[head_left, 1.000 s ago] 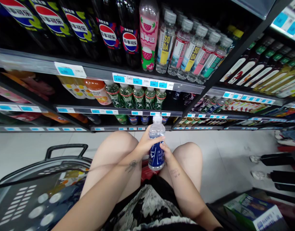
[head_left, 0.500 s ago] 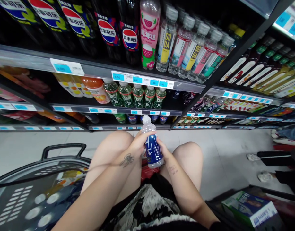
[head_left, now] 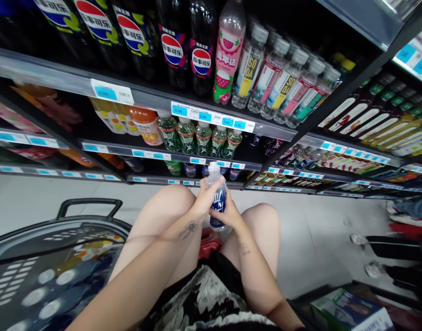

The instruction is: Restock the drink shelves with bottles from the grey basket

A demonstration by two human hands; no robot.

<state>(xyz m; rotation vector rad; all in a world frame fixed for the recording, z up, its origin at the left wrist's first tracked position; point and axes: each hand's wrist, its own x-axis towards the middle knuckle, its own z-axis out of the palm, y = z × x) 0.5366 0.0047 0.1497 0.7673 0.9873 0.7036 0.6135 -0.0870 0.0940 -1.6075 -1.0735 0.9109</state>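
Observation:
Between my knees I hold a drink bottle point(head_left: 217, 202) with a white cap, clear neck and blue label, tilted slightly. My left hand point(head_left: 206, 196) is wrapped round its upper left side, just under the cap. My right hand point(head_left: 230, 212) grips the lower right side, its thumb across the label. In front of the hands, green-labelled bottles point(head_left: 203, 139) stand in a row on a low shelf. To the left is a grey basket point(head_left: 14, 280) holding several bottles with white caps point(head_left: 50, 305).
Large cola bottles point(head_left: 171, 48), a pink bottle point(head_left: 227, 55) and soda water bottles point(head_left: 249, 69) fill the shelf above. A shelf edge with price tags point(head_left: 211, 115) runs across. Other people's legs and shoes point(head_left: 374, 270) show at right, near a green box point(head_left: 348, 308).
The bottle has turned in my hands and tilts a little differently. My right thumb now lies across its label. The view has shifted slightly, so the shelves appear further right.

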